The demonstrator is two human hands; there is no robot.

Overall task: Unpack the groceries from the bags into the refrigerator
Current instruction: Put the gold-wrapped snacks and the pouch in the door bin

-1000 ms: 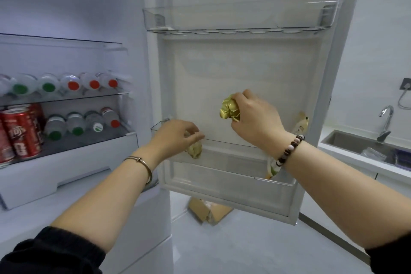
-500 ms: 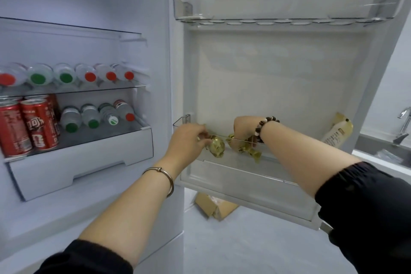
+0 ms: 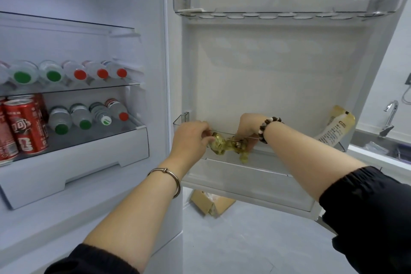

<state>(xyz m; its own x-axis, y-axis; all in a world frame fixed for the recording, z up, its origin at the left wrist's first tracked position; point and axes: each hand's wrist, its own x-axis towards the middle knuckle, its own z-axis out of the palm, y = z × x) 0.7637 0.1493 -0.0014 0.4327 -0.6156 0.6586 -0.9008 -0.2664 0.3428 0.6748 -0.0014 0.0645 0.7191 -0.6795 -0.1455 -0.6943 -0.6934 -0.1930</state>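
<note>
The left hand (image 3: 192, 138) pinched a gold foil piece (image 3: 219, 143) at the rim of the lower door bin (image 3: 255, 182). The right hand (image 3: 248, 123) reached inside beside a second gold piece (image 3: 239, 145), and I couldn't tell its grip through the plastic. A yellow pouch (image 3: 335, 128) leaned at the bin's far end. Bottles (image 3: 80, 115) and red cans (image 3: 26, 124) filled the refrigerator shelves on the left, a cardboard box (image 3: 211, 204) sat on the floor, and a sink (image 3: 373, 140) stood to the right.
</note>
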